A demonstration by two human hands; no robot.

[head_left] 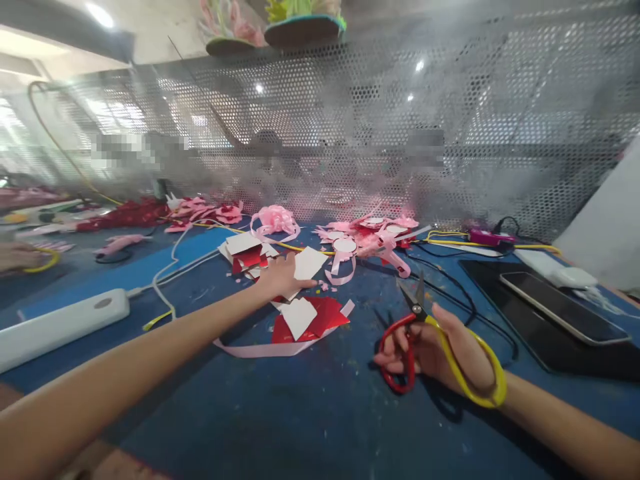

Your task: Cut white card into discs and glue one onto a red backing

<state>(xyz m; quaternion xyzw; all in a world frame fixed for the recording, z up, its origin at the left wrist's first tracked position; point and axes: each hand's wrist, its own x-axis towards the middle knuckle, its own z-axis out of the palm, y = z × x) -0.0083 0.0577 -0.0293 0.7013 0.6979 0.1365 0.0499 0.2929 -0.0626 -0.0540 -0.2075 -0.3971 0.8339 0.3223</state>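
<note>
My left hand [280,275] reaches over a heap of white and red card pieces [245,245], its thumb stretched to the right. A larger white card piece [310,263] lies against its fingers; the fingertips are partly hidden. Nearer me rest folded red pieces [325,316] with a white piece [299,316] on top and a pale pink ribbon [270,350] curving below. On the right, my right hand [440,347] holds scissors [418,309] with one red and one yellow handle loop. Their blades point up and stand a little apart.
Pink ribbon bows [345,245] lie at the back by a perforated metal screen [340,147]. A phone [560,307] sits on a black board [530,347] at right. Cables cross the blue table [260,420]. A white device [65,327] and another person's hand [17,257] are at left.
</note>
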